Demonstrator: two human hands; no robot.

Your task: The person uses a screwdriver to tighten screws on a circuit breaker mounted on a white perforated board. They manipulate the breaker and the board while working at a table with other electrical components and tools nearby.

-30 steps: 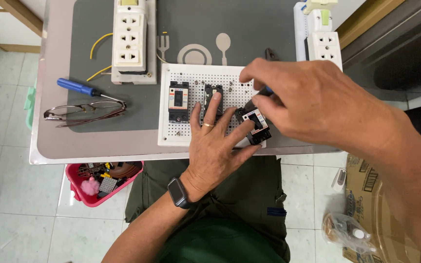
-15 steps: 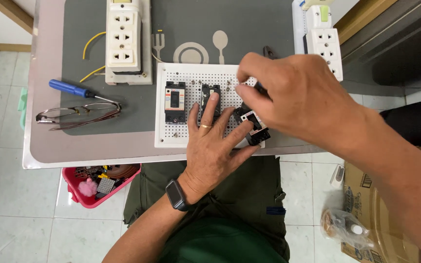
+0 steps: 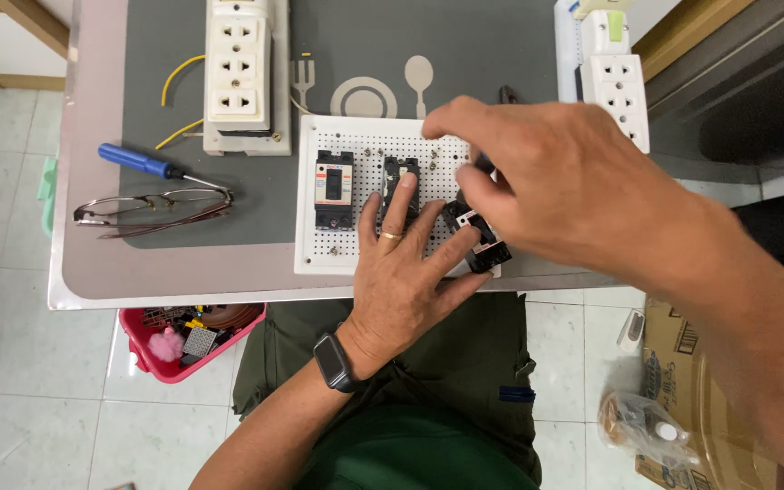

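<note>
**Two hands over a perforated panel, small black breaker between them**

The left hand (image 3: 407,272) lies flat on the white perforated mounting board (image 3: 319,245), fingers spread, its fingertips resting on the middle black circuit breaker (image 3: 399,174) and its thumb side against a smaller black-and-white breaker block (image 3: 475,238) at the board's right lower corner. That block sits tilted, its long axis running diagonally down to the right. The right hand (image 3: 564,186) hovers just above and right of it, fingers curled down toward its upper end; whether this grip pinches the block or some small part, I cannot tell, as the fingers hide the contact. The right hand is the nearer one. Left on the board stands a black breaker with an orange label (image 3: 334,178). On the grey bench (image 3: 183,268) lie wire-framed spectacles (image 3: 151,207), a blue-handled screwdriver (image 3: 138,161) and a white multi-socket strip (image 3: 239,68), all well apart
</note>
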